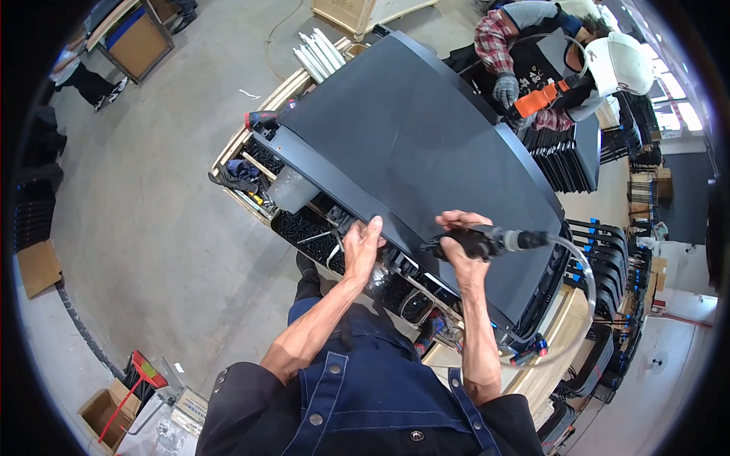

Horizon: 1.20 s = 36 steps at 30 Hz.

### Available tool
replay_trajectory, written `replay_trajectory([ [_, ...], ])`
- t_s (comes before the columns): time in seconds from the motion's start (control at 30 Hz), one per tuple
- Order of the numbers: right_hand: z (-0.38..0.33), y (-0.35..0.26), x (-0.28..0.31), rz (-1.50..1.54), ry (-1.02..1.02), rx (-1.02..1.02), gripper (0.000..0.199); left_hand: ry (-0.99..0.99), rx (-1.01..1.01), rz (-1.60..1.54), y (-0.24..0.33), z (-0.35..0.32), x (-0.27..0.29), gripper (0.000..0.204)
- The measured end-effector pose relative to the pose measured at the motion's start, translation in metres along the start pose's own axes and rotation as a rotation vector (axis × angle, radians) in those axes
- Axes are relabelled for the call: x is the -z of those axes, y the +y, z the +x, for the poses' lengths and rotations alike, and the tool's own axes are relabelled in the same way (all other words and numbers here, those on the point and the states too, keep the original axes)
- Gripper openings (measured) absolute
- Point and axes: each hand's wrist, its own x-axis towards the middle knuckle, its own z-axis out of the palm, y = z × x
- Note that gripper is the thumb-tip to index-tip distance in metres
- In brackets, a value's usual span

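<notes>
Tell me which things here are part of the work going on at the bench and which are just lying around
In use:
- large dark panel, left hand pressed on its near edge
- black air-powered driver with clear hose, gripped in the right hand
- tray of dark screws under the panel edge

Lying about:
- cardboard boxes
- red-handled broom
- white tubes
- stacked black parts

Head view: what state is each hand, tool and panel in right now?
Large dark flat panel: lying across the wooden workbench.
Left hand: open, pressed on the panel's near edge.
Right hand: closed around the tool.
Black pneumatic hand tool: held, hose attached.
</notes>
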Motion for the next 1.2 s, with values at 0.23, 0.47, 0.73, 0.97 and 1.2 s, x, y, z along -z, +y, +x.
replay_trajectory([
  [0.23, -0.011, -0.002, -0.009, -0.244, 0.043, 0.053, 0.066, -0.144, 0.094, -0.014, 0.012, -0.001, 0.01, 0.06],
  [0.47, -0.102, 0.04, -0.019, -0.268, 0.429, -0.23, 0.035, 0.122, -0.186, 0.783, -0.048, 0.038, 0.124, 0.022],
  [0.73, -0.127, 0.18, -0.078, -0.615, -0.178, -0.519, 0.018, -0.255, -0.563, 1.434, -0.089, 0.105, 0.164, 0.015],
  [0.97, -0.124, 0.312, -0.077, -1.302, -0.46, -0.541, 0.02, -0.382, -0.566, 1.332, -0.063, 0.081, 0.165, 0.019],
  [1.2, -0.125, 0.307, -0.072, -1.237, -0.498, -0.378, 0.019, -0.401, 0.237, 0.515, -0.035, 0.013, 0.172, 0.052],
])
